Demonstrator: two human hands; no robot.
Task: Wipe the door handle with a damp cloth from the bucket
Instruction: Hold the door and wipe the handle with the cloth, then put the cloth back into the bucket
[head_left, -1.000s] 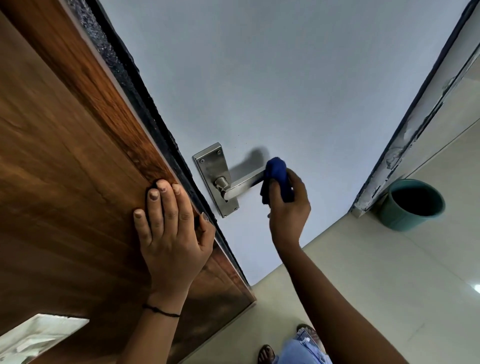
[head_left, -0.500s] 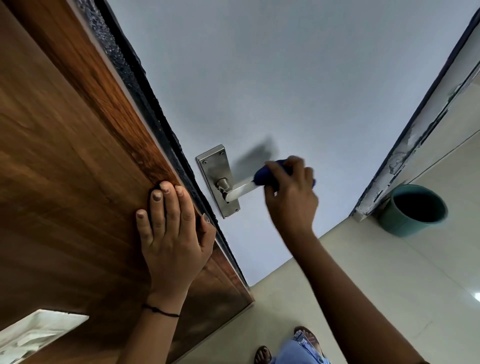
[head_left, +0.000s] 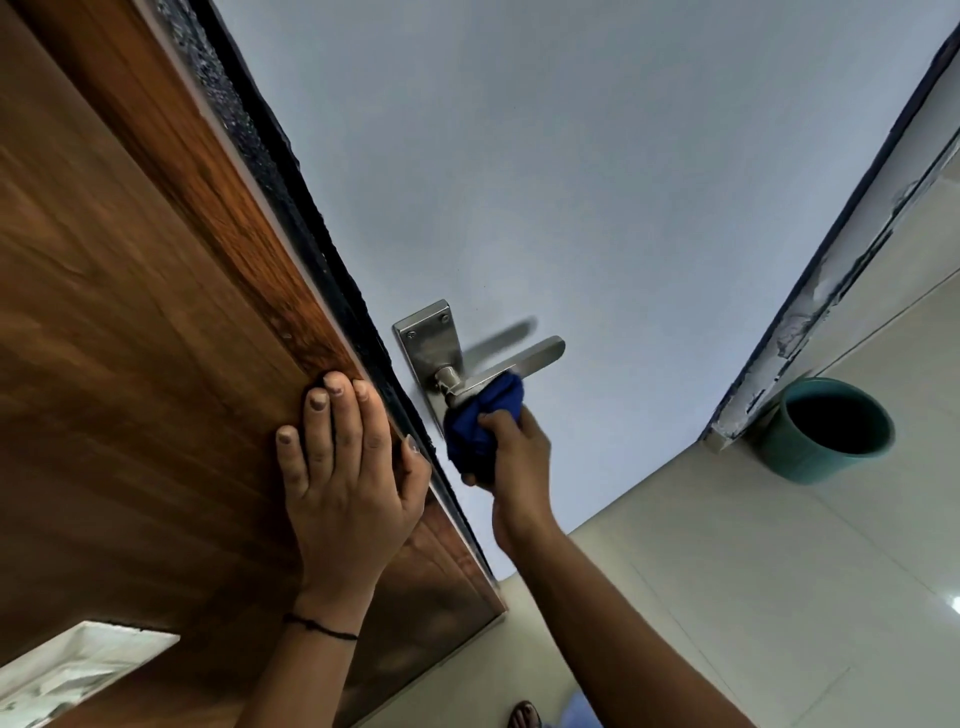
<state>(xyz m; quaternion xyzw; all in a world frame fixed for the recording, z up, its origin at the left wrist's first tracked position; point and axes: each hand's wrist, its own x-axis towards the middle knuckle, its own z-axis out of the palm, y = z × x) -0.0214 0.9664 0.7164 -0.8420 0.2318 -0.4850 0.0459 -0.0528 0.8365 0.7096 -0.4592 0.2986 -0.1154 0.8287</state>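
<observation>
A steel lever door handle (head_left: 535, 353) on its back plate (head_left: 428, 338) sticks out from the pale grey door face (head_left: 571, 182). My right hand (head_left: 514, 462) is shut on a bunched blue cloth (head_left: 480, 421), which presses against the underside of the lever near its round base. The lever's outer end is bare. My left hand (head_left: 348, 467) lies flat with fingers together on the brown wood-grain panel (head_left: 130, 364), its thumb hooked over the black door edge (head_left: 311, 218). A teal bucket (head_left: 826, 431) stands on the floor at the right, apart from both hands.
Pale floor tiles (head_left: 727, 597) stretch below the door. A chipped white door frame (head_left: 810, 312) rises beside the bucket. My sandalled foot (head_left: 524, 716) shows at the bottom edge. A white lined bin or bag (head_left: 67, 670) is at the lower left.
My right hand has slid the cloth from the lever's outer end inward and down to its base, under the lever. The left hand has stayed on the wood panel.
</observation>
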